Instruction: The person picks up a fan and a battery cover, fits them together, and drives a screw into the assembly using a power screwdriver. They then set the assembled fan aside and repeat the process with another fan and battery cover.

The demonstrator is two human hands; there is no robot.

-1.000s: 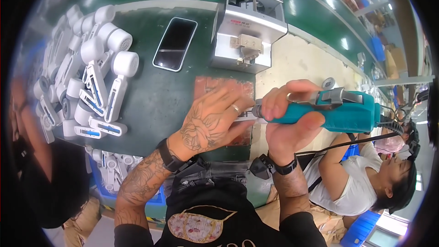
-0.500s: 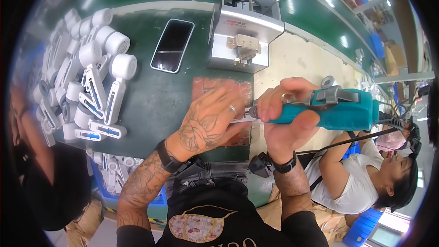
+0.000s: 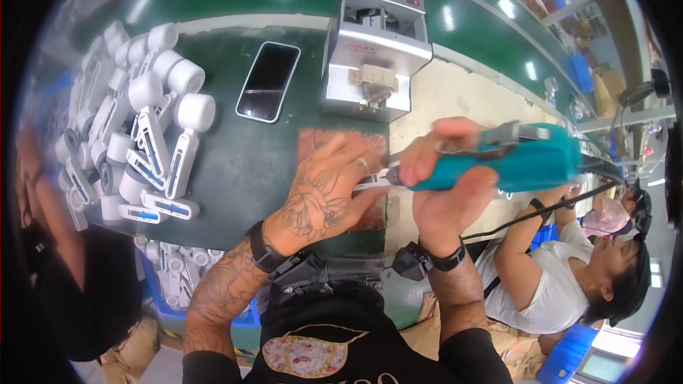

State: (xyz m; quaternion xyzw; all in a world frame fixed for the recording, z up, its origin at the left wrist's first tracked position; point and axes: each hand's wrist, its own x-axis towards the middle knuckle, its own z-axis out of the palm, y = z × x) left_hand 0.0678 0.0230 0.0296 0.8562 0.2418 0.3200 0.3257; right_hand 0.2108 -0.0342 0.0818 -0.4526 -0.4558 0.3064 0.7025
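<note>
- The left hand (image 3: pixel 316 192) pinches a small white part (image 3: pixel 371 180) between its thumb and fingers; the part sticks out past the fingertips on the side toward the right hand.
- The right hand (image 3: pixel 441 212) is wrapped around a teal handheld power tool (image 3: pixel 533 160), held roughly level, its dark nose pointing at the white part and its body reaching off to the right.
- The nose ends right at the white part, between the two hands; whether they actually touch cannot be told.
- Both hands are above a red pad (image 3: pixel 373 219) on the green bench, and the left hand covers much of it.
- Most of the white part is hidden behind the left hand's fingers, so its full shape cannot be made out.
- The right hand's fingers hide the front of the tool, and its rear and the metal lever (image 3: pixel 523 134) on top are blurred.
- A grey machine (image 3: pixel 377 50) stands beyond the hands, with a phone (image 3: pixel 268 82) lying to its left.
- White jointed pieces (image 3: pixel 193 112) heap up at the far left, the outermost ones smeared by the lens edge.
- At the right, a co-worker in a white top (image 3: pixel 544 281) is partly covered by the tool's cable.
</note>
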